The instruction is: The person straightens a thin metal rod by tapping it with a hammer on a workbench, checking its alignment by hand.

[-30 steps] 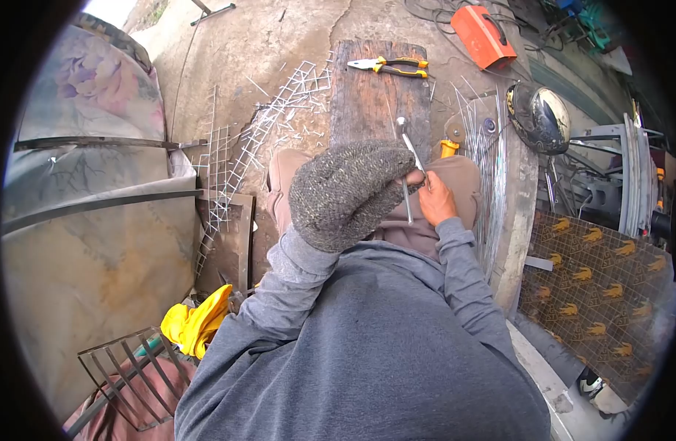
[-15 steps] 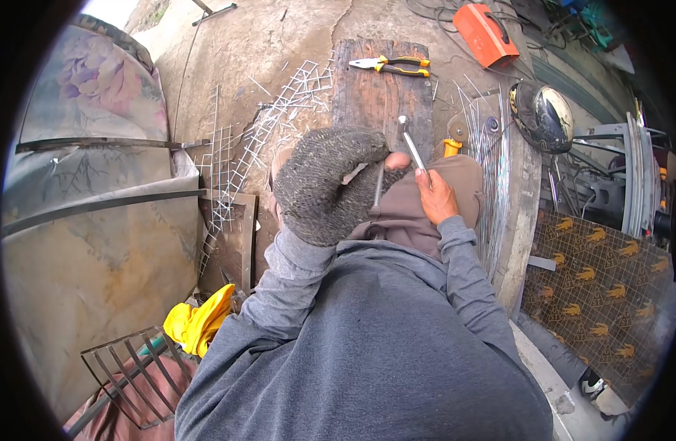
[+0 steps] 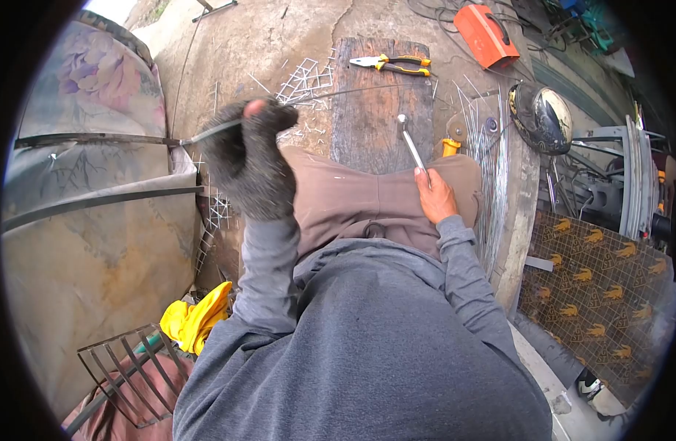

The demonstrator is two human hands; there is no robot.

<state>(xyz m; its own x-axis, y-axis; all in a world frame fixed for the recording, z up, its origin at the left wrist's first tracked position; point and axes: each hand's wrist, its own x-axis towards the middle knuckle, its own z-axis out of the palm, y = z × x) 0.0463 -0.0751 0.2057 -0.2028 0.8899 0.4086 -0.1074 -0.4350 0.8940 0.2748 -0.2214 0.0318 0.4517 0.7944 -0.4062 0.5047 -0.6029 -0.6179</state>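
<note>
My left hand (image 3: 253,158), in a dark grey knitted glove with the thumb tip bare, is closed around a thin metal rod (image 3: 353,90). The rod sticks out on both sides of the fist, its right part passing above the wooden board (image 3: 382,143). Motion blurs this hand a little. Over my right thigh, my bare right hand (image 3: 437,197) grips a slim chrome hand tool (image 3: 411,149) with a knobbed end, pointing away from me over the board's near edge. Pliers (image 3: 389,65) with yellow and black handles lie at the far end of the board.
Welded wire grid pieces (image 3: 306,79) and cut bits lie left of the board. A bundle of thin rods (image 3: 492,176) lies to the right, near a yellow handle (image 3: 451,147). Farther out are an orange toolbox (image 3: 485,35), a welding helmet (image 3: 551,117) and a yellow cloth (image 3: 198,320).
My left hand has swung left, away from my right hand, with the rod turning from steep to nearly crosswise. My right hand and its tool have hardly moved.
</note>
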